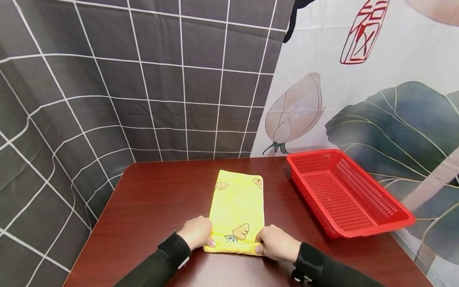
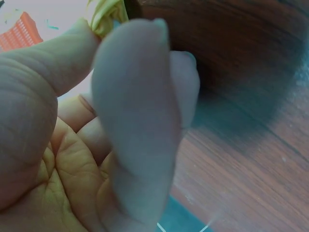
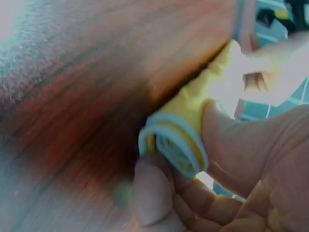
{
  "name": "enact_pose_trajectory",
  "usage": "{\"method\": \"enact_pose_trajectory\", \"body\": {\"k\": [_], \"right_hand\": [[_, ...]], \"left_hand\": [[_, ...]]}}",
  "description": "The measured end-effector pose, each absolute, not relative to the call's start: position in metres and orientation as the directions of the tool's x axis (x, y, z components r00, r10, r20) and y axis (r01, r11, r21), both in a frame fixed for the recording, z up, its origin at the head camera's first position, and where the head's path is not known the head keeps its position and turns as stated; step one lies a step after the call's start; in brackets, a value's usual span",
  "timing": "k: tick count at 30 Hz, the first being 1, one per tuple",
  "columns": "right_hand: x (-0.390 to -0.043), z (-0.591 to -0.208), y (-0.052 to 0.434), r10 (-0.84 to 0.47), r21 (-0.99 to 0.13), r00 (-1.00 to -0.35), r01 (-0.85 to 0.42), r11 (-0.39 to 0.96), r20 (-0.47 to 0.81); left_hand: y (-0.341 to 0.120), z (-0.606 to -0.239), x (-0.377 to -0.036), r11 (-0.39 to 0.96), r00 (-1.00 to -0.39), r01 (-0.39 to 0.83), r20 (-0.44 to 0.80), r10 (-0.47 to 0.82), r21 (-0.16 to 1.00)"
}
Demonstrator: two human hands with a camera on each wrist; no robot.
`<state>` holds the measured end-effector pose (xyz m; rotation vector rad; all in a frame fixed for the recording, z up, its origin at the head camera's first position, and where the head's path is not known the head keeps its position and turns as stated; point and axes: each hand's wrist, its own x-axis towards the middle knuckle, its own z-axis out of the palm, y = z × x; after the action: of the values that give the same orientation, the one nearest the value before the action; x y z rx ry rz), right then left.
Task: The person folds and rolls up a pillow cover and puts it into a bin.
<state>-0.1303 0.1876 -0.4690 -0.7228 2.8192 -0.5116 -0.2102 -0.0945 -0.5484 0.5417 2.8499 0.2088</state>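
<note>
Head view: dark red-brown wooden surface (image 1: 150, 207), rectangular, backed by a grey grid-patterned cloth (image 1: 107, 79) on the left and a pale printed cloth (image 1: 358, 99) with a lotus bud and leaves on the right.

Red plastic basket (image 1: 346, 191), perforated, shallow, standing at the surface's right edge, its far end near the far right corner, its near end overhanging slightly. Well apart from both hands.

Yellow cloth (image 1: 238, 207) with carrot print, folded into a long strip, lying at the middle of the surface and running from near the far edge toward the near edge. Its near end is rolled or folded up into a thick bundle.

Left hand (image 1: 196, 232), black sleeve, at the near left corner of the cloth; grip pinching the cloth's edge between thumb and fingers, as the left wrist view shows with a yellow fold (image 2: 104, 14) at the fingertips.

Right hand (image 1: 276, 243), black sleeve, at the near right corner; right wrist view shows the grip curled round the rolled end (image 3: 176, 145), layered yellow and pale edges visible between thumb and forefinger.
</note>
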Motion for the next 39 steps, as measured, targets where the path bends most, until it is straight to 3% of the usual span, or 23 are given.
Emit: {"method": "enact_pose_trajectory", "body": {"k": [3, 9, 16, 22, 27, 31, 35, 37, 39], "right_hand": [[-0.137, -0.467, 0.191, -0.461, -0.44, -0.871, -0.352, 0.826, -0.168], [-0.146, -0.464, 0.192, -0.446, -0.458, -0.866, -0.31, 0.833, -0.225], [-0.149, -0.467, 0.189, -0.401, -0.448, -0.895, -0.282, 0.848, -0.196], [-0.135, -0.477, 0.182, -0.418, -0.301, -0.908, -0.405, 0.864, 0.022], [-0.12, -0.483, 0.181, -0.517, -0.143, -0.834, -0.545, 0.826, 0.195], [-0.113, -0.484, 0.182, -0.569, -0.025, -0.788, -0.591, 0.806, 0.235], [-0.11, -0.483, 0.182, -0.586, 0.034, -0.791, -0.59, 0.807, 0.173], [-0.108, -0.483, 0.182, -0.586, 0.045, -0.799, -0.586, 0.809, 0.138], [-0.107, -0.483, 0.182, -0.578, 0.049, -0.807, -0.577, 0.815, 0.124]], "left_hand": [[-0.094, -0.548, -0.212, 0.928, -0.907, 0.328, -0.215, 0.361, 0.174], [-0.094, -0.545, -0.211, 0.933, -0.91, 0.31, -0.228, 0.347, 0.185], [-0.095, -0.54, -0.212, 0.934, -0.906, 0.3, -0.25, 0.343, 0.192], [-0.096, -0.539, -0.212, 0.933, -0.905, 0.305, -0.247, 0.347, 0.191], [-0.097, -0.519, -0.204, 0.928, -0.906, 0.306, -0.235, 0.353, 0.214], [-0.092, -0.485, -0.189, 0.934, -0.91, 0.282, -0.248, 0.333, 0.219], [-0.088, -0.475, -0.171, 0.903, -0.901, 0.412, -0.089, 0.424, 0.123], [-0.087, -0.478, -0.16, 0.844, -0.842, 0.537, 0.069, 0.534, 0.018], [-0.086, -0.484, -0.148, 0.768, -0.74, 0.631, 0.21, 0.639, -0.112]]}}
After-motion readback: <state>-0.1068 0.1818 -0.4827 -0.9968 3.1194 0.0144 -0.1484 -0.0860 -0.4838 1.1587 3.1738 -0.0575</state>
